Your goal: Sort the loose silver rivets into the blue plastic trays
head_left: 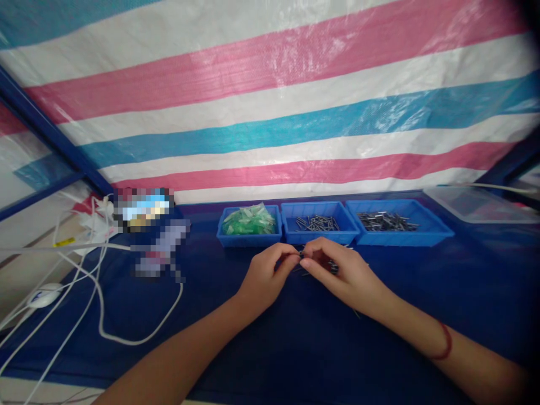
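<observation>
Three blue trays (318, 237) just behind left hand (264, 277) and right hand (342, 274), fingers pinched together on small dark piece (300, 255).

A pixelated patch (145, 211) masks things at left; the pinched piece (300, 256) is too small to tell.

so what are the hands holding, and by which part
The left hand and right hand pinch one small dark piece between their fingertips; which part of it cannot be told.

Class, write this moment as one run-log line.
left hand pinches small part | right hand pinches it too | three blue trays behind | white cables left
</observation>
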The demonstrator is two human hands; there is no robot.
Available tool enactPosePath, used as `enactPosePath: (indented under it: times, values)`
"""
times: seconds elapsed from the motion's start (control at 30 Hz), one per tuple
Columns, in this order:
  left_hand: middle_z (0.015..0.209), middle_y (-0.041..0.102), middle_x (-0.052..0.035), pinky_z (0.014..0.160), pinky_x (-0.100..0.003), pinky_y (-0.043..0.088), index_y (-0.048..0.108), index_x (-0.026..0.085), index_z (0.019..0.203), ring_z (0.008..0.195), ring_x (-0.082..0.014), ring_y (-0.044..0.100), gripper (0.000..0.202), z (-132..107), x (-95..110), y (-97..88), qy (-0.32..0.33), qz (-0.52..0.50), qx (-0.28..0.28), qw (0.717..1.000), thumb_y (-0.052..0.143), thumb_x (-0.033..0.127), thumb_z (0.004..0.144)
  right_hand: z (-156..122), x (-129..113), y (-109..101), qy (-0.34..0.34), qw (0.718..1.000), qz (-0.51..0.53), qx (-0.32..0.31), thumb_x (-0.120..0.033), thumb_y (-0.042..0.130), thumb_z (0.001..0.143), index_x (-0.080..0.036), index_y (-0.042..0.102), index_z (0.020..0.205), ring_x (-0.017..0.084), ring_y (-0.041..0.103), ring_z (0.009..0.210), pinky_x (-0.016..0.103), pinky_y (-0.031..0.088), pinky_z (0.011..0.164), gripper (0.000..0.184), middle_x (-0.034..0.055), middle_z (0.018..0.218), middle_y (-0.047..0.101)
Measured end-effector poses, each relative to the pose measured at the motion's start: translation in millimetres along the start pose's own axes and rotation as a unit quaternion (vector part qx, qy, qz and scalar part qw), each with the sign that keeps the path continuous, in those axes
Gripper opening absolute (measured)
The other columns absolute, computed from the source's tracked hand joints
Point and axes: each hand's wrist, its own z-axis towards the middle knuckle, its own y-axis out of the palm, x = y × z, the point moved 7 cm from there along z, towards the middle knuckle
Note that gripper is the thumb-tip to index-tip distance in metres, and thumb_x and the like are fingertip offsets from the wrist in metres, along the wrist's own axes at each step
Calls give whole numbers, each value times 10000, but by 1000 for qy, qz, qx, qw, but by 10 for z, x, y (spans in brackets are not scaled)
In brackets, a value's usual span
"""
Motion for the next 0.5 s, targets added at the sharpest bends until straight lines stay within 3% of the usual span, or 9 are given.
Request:
enactPosePath:
  times: [0.17,0.33,0.5]
  values:
    - [756,596,1,644,-229,424,583,161,894,669,-118,549,212,-26,-95,34,-63,-108,8,992,492,352,905,-2,68,70,36,994,99,13,-388,505,894,-212,595,915,157,574,682,276,455,601,199,33,780,624]
    - [714,580,13,642,-224,421,584,158,858,663,-116,543,215,-22,-120,38,-77,-152,9,985,519,361,886,-12,118,102,87,978,191,13,-423,546,868,-204,593,915,146,565,638,269,438,559,229,19,756,624]
    - [713,590,6,633,-221,422,608,145,917,653,-112,546,261,-21,-116,72,-83,-165,-8,983,492,379,906,4,108,79,85,970,226,19,-405,568,860,-199,584,876,155,584,686,281,457,613,206,25,772,624]
